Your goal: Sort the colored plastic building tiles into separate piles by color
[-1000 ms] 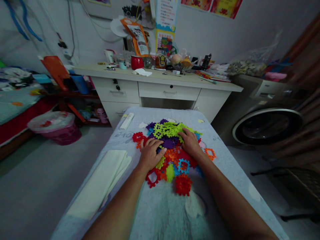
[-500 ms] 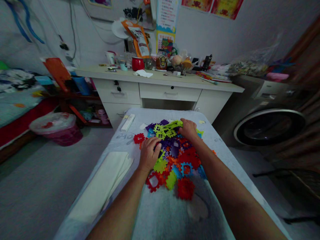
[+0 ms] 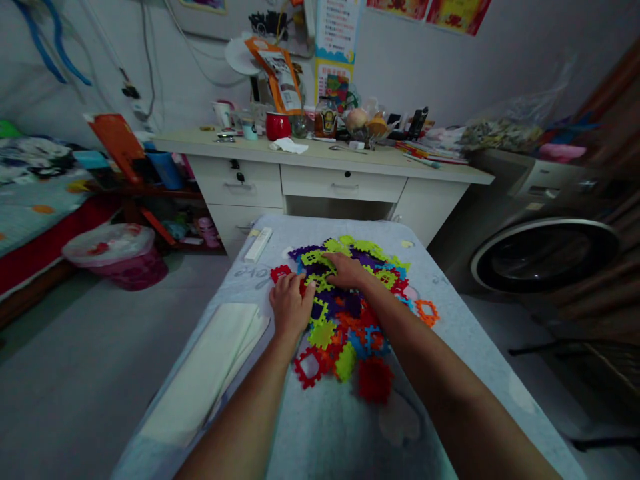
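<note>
A pile of toothed plastic building tiles in yellow-green, purple, red, orange and blue lies on the cloth-covered table. My right hand (image 3: 346,272) reaches over the far half of the pile, its fingers closed on a yellow-green tile (image 3: 327,263). More yellow-green tiles (image 3: 369,248) spread behind it, over purple ones. My left hand (image 3: 293,303) rests at the pile's left edge, fingers lightly bent and apart, thumb by a red piece mostly hidden by the fingers. Nearer lie a flat yellow-green tile (image 3: 323,335), a red frame tile (image 3: 309,367) and a solid red tile (image 3: 375,381).
A folded pale cloth (image 3: 210,367) and a white remote-like object (image 3: 259,245) lie left on the table (image 3: 345,440). Behind stands a cluttered white desk (image 3: 240,190). A washing machine (image 3: 540,200) is at right, a pink bin (image 3: 117,257) at left.
My right hand has moved left and nearer, towards my left hand. The bunched yellow-green tiles it lifted now lie spread over the pile. My left hand has shifted slightly left.
</note>
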Motion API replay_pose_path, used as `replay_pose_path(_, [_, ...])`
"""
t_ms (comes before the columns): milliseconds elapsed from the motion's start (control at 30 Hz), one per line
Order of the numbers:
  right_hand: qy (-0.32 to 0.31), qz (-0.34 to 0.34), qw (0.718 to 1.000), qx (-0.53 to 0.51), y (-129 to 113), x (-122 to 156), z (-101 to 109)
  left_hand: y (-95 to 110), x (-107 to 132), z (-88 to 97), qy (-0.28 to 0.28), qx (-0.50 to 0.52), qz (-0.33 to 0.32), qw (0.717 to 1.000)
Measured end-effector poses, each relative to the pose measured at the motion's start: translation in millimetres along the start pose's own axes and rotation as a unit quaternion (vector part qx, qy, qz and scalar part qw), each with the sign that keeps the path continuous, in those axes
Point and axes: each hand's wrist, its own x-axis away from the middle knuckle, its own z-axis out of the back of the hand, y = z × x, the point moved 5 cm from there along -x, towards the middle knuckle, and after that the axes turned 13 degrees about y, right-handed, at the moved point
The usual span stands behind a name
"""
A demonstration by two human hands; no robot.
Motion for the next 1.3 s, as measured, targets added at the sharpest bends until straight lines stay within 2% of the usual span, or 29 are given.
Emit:
replay_pose_path(133, [-0.043, 0.080, 0.990, -0.106, -5, 25, 7, -1, 0, -0.2, -0.004, 0.027, 0.005, 1.000])
replay_pose_path(300, [-0.085, 0.094, 0.984, -0.124, 12, 40, 31, -3, 0, -2.0, -0.011, 0.038, 0.002, 0.999])
replay_pose_path(400, [-0.046, 0.061, 0.990, -0.117, 30, 26, 44, -2, 1, -2.6, -0.016, 0.036, -0.003, 0.999])
replay_pose_path(533, [0.061, -0.054, 0.997, 0.014, 58, -4, 44, -2, 1, -3.1, -0.022, 0.030, -0.004, 0.999])
replay_pose_path(633, [0.036, -0.110, 0.988, 0.099, 63, -15, 29, -3, 1, -3.7, -0.024, 0.032, -0.003, 0.999])
replay_pose_path(733, [-0.034, -0.102, 0.987, 0.116, 52, -16, 17, -3, 1, -3.5, -0.019, 0.049, 0.003, 0.999])
replay_pose_path(833, [-0.069, -0.090, 0.989, 0.100, 34, -16, 19, -4, 0, -3.9, -0.013, 0.078, 0.007, 0.997])
replay_pose_path(900, [-0.059, -0.088, 0.989, 0.105, 21, -23, 24, -6, -1, -4.5, -0.002, 0.095, 0.010, 0.995])
replay_pose_path(1000, [-0.006, -0.078, 0.992, 0.096, 0, -42, 26, -9, -2, -4.8, 0.027, 0.107, 0.019, 0.994])
replay_pose_path(1067, [0.023, -0.056, 0.997, 0.056, -16, -57, 18, -12, -3, -4.1, 0.047, 0.111, 0.035, 0.992])
replay_pose_path(1133, [0.021, -0.034, 0.999, 0.013, -31, -72, 3, -14, -3, -2.6, 0.062, 0.119, 0.059, 0.989])
replay_pose_path(1300, [-0.065, -0.039, 0.997, -0.015, -49, -88, -34, -14, -3, -0.1, 0.065, 0.137, 0.088, 0.985])
